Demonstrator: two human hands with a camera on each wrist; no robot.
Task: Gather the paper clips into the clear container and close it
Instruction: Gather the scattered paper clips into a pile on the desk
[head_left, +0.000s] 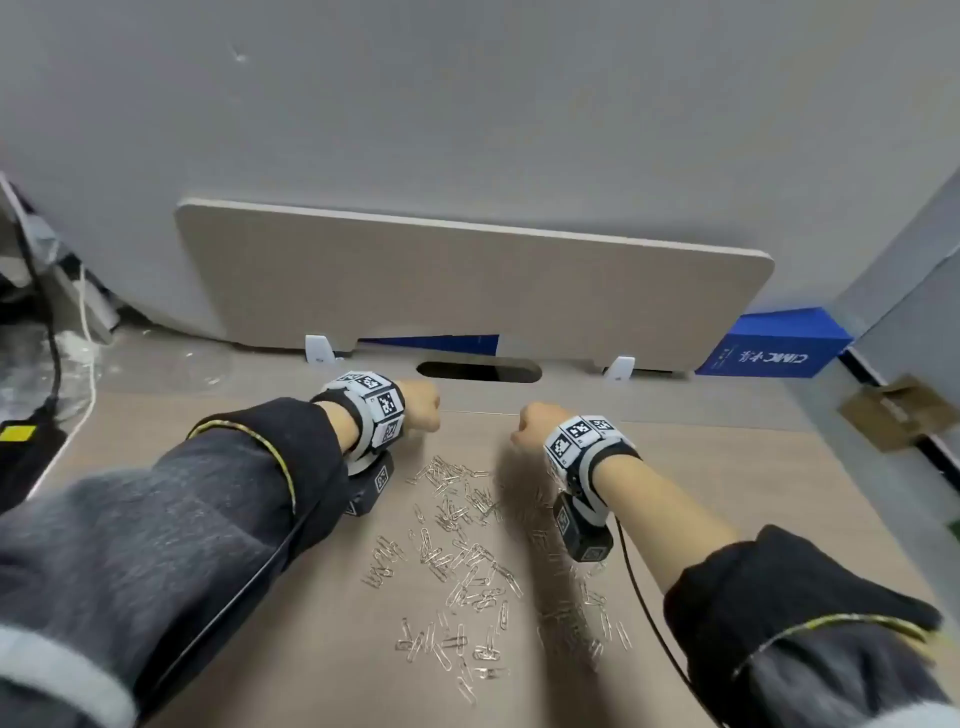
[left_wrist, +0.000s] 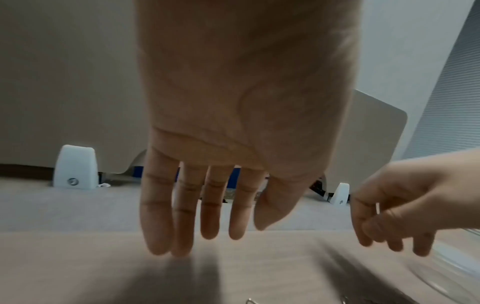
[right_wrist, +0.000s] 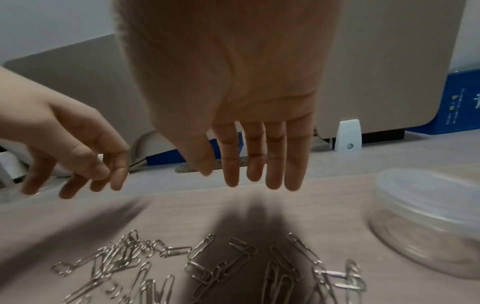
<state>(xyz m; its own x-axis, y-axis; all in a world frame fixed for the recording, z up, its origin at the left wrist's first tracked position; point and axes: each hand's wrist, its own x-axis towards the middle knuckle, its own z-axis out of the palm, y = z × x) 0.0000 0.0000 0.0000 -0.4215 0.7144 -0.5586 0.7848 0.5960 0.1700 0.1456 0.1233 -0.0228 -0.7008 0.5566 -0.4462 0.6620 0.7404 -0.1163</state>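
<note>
paper clips strewn loose on worktop, clear container lidded to their right; left hand and right hand empty, fingers extended, poised beyond the scatter, seemingly to rake it together.

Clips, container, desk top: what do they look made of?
Paper clips: bare metal wire, silvery and glossy, judging by bright glints along the bent loops.

Clear container: looks like thin transparent plastic; the desk shows through its wall. Its cloudy top may be a lid; motion blur leaves that open.

Desk: probably wood-grain laminate, matte, with fine printed streaks and no sharp reflections.
</note>
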